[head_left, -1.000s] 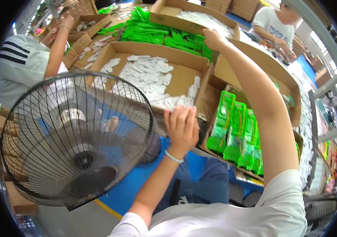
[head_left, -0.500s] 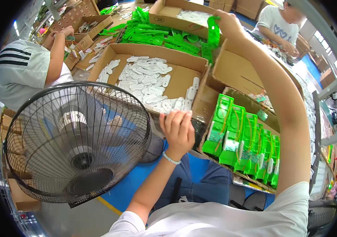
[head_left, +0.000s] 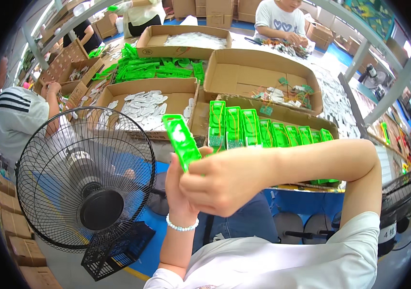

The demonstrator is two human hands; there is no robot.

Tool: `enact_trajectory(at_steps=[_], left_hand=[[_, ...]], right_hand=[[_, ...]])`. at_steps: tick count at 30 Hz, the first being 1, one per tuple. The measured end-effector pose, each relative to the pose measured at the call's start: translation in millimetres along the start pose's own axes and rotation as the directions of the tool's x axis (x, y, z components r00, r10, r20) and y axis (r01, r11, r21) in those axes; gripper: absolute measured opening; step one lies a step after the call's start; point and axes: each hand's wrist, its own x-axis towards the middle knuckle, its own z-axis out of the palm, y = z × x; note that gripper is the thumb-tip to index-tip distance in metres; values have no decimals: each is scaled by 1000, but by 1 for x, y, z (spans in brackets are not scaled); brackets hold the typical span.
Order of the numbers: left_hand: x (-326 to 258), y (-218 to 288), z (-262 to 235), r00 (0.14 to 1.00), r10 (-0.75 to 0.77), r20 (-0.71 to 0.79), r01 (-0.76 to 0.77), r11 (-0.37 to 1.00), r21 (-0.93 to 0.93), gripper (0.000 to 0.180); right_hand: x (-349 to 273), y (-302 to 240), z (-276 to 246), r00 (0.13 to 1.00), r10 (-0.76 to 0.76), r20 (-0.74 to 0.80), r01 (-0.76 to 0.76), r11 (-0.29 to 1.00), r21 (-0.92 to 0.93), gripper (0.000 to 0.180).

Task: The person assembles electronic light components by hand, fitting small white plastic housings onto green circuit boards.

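Note:
In front of me, above my lap, both hands come together at a bright green plastic housing (head_left: 181,139), a long hollow shell tilted with its upper end to the left. My left hand (head_left: 179,192), with a pale bead bracelet at its wrist, closes round the lower end. My right hand (head_left: 222,180) crosses over it with bent fingers and grips the same end, hiding part of the left fingers. Just beyond, a carton (head_left: 282,107) holds a row of similar green housings (head_left: 250,126) fitted with orange wires and small circuit boards.
A black caged fan (head_left: 87,178) stands close on my left. Behind the hands are a carton of white oval pieces (head_left: 145,106), a green housing pile (head_left: 155,70) and a carton of wired boards (head_left: 258,72). Co-workers (head_left: 282,21) sit around the bench.
My right hand has come back from the far green pile with a green housing. My left hand has left the carton edge and now meets it there. The view has shifted right.

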Motion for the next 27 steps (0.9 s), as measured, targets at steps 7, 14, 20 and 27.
enact_trajectory(at_steps=[7, 14, 20, 27], left_hand=[[-20, -8, -19, 980, 175, 95, -187, 973, 133, 46], [-69, -26, -59, 993, 106, -49, -88, 954, 288, 42], [-137, -51, -98, 935, -35, -354, 162, 928, 336, 38], [-156, -53, -93, 925, -32, -378, 133, 961, 243, 37]], right_hand=[[-28, 49, -11, 962, 253, -99, -230, 953, 197, 28], [-253, 183, -6, 296, 925, 238, -882, 360, -303, 25], [-345, 154, 42, -416, 875, 248, -863, -294, -411, 28], [-330, 162, 51, -445, 884, 146, -862, -378, -337, 28]])
